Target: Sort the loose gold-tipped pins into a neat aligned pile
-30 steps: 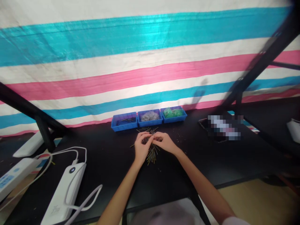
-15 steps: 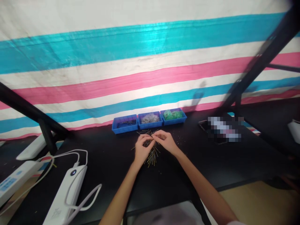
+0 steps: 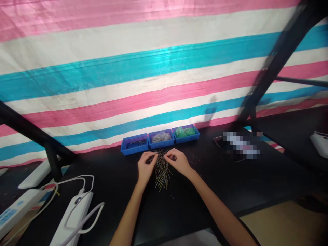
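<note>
Matte black tabletop (image 3: 210, 191), backed by striped sheet (image 3: 153, 61) between dark slanted frame members. Thin rods (image 3: 162, 174) lay heaped between hands, before blue trays (image 3: 134, 149); heap's long axis ran near-to-far, lower ends fanned toward wearer, upper ones crossing. Left hand (image 3: 147, 164), right hand (image 3: 179, 162): fingertips pinched at heap's far end; contents too small to tell.

1. A striped plastic sheet (image 3: 128, 99) in pink, white and blue walls the far side, slightly creased.
2. Light glares off its upper blue band; shadows fall at right.
3. Dark slanted frames (image 3: 276, 70) stand left and right.
4. A black table (image 3: 187, 208) spans the middle.
5. Near right, the floor (image 3: 279, 222) seems tan, though blurred.
</note>
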Tool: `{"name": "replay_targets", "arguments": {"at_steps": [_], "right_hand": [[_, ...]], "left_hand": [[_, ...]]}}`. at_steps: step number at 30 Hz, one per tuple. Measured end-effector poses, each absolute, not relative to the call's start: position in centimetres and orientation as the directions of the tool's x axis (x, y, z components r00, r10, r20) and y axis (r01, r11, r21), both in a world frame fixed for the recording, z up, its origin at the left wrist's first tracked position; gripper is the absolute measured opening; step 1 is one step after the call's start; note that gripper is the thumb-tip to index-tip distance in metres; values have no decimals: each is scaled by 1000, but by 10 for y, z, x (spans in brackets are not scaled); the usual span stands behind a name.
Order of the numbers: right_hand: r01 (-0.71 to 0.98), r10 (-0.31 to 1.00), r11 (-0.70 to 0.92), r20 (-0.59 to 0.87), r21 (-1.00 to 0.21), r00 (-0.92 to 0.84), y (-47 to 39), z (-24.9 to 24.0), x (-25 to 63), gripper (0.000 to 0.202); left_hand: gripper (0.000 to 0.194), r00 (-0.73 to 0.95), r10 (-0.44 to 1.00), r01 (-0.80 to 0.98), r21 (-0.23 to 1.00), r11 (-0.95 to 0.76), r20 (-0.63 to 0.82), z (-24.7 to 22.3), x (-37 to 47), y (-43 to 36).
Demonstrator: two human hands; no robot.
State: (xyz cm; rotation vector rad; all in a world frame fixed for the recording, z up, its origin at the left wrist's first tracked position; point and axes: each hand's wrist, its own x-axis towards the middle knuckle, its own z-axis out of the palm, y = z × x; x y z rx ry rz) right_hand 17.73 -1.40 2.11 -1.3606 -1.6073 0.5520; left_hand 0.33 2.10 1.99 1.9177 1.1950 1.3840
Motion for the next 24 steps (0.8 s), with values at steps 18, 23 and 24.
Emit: {"name": "replay_targets", "arguments": {"at_steps": [18,23,24], "right_hand": [[713,899,314,439,-627,-10,-14,16,184,13],[732,919,308,389,-608,-63,-17,13,178,47],[738,924,300,377,-604,-66,-17,11,177,50]], "left_hand": [[34,-73,762,631,621,-465,644,13,-27,47],[25,124,809,605,602,-521,575,6,-14,21],[23,139,816,608,602,-517,561,5,-13,19]]}}
